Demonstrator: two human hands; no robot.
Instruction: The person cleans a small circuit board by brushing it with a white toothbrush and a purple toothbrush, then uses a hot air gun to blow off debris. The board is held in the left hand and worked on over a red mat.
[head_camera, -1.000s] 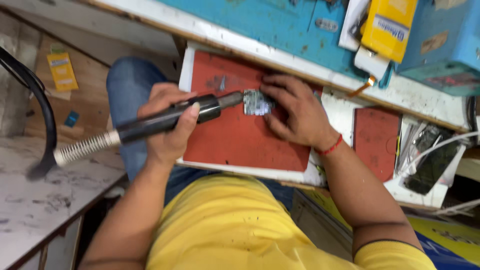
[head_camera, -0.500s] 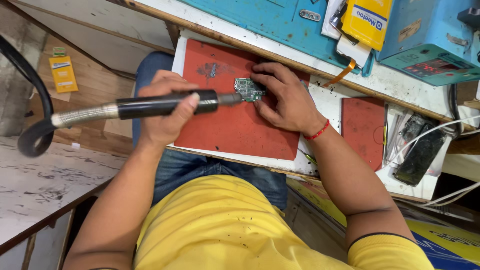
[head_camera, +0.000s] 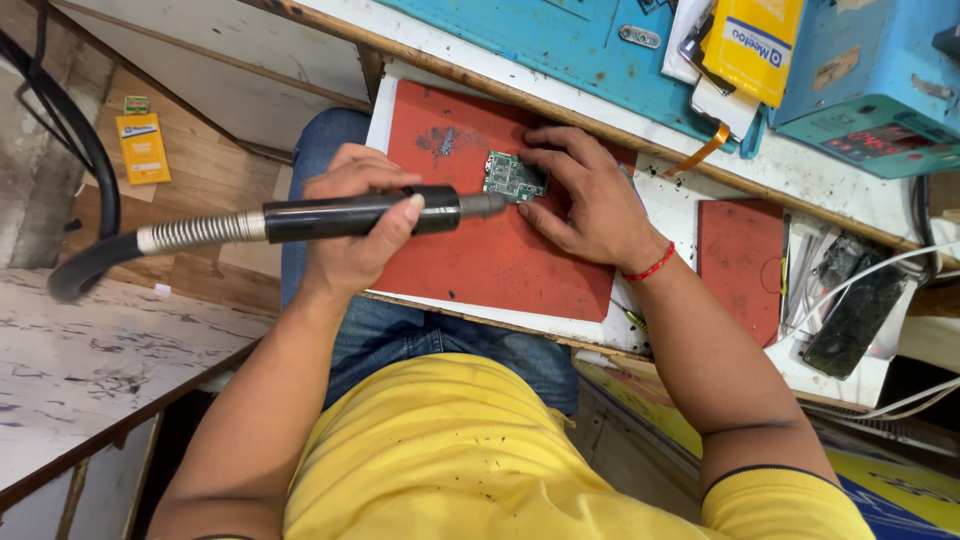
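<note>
**Hot-air tool at the circuit board**

The left hand (head_camera: 350, 235) grips a black hot-air tool (head_camera: 350, 215), its nozzle just beside a small green circuit board (head_camera: 513, 177) lying on the red mat (head_camera: 480, 255) on the desk (head_camera: 690, 205). The right hand (head_camera: 590, 205) presses spread fingers against the board's edge.

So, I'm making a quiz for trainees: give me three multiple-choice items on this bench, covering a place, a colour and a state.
1. Where does the small green circuit board lie?
A on the large red rubber mat
B on the floor
C on the blue box

2. What colour is the thread band on the right hand's wrist?
A green
B red
C white

3. How is the black hose-fed handheld tool held?
A lying loose
B hung up
C gripped in the left hand

A: board rests on the mat. B: red at the wrist. C: fingers wrap the barrel.
</note>
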